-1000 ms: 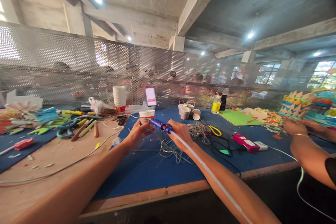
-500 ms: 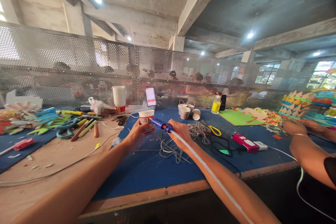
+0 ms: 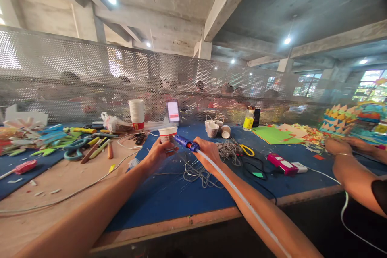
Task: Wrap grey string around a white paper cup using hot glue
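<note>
My left hand (image 3: pixel 161 151) is closed around a white paper cup (image 3: pixel 168 131) with a red band, held upright above the blue mat. In my right hand (image 3: pixel 208 151) is a blue hot glue gun (image 3: pixel 183 142), its nozzle pointing left at the cup's side. A long translucent glue stick (image 3: pixel 229 183) runs from the back of the gun along my right forearm. Whether the nozzle touches the cup I cannot tell. Loose grey cord (image 3: pixel 202 173) lies below my hands, and a bundle of the same cord (image 3: pixel 229 150) sits to the right.
A stack of paper cups (image 3: pixel 137 113) stands at back left, near scissors (image 3: pixel 74 148) and foam scraps. Small cord-covered cups (image 3: pixel 212 128) are behind. Yellow-handled scissors (image 3: pixel 248 150), a pink device (image 3: pixel 281 164) and green paper (image 3: pixel 272 135) lie right, near another person's hands (image 3: pixel 338 147).
The view has shifted very slightly. Both hands keep their hold on the cup and the glue gun, with almost no visible movement.
</note>
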A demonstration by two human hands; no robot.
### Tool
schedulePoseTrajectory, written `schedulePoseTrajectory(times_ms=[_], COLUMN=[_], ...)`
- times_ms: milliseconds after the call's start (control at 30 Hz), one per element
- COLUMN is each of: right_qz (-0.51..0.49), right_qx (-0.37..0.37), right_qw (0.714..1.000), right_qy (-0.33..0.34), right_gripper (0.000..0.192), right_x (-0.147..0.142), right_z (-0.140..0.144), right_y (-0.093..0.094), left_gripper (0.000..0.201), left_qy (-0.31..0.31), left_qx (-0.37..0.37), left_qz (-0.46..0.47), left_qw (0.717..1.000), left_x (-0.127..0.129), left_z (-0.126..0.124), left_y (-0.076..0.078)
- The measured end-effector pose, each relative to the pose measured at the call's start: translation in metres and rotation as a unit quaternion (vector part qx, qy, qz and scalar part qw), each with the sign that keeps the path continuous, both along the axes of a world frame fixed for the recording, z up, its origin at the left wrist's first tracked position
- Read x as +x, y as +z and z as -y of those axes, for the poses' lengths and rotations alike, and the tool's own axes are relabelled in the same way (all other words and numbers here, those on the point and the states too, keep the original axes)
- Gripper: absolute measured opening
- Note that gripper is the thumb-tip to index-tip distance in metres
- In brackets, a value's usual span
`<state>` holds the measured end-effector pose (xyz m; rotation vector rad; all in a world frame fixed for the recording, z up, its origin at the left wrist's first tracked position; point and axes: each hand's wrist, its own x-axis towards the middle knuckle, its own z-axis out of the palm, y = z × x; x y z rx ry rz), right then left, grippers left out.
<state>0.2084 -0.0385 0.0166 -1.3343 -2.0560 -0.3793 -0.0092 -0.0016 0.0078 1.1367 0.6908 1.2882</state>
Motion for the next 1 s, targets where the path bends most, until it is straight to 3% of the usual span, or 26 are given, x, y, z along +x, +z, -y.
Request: schedulePoseTrajectory(times_ms=[1000], right_qz=[-0.004], right_qx=[-0.009], right_qw=[1.000], right_qy=[-0.011], right_gripper=[0.004], right_x=[0.0003], right_z=[0.0027], right_y=[0.0026], left_gripper=[0.052], left_qy=[-0.007], left_qx=[-0.012], left_qz=[0.012], left_qw=[1.000], left_x=[-0.0001], left_z=[0.0054], left_y=[0.0060])
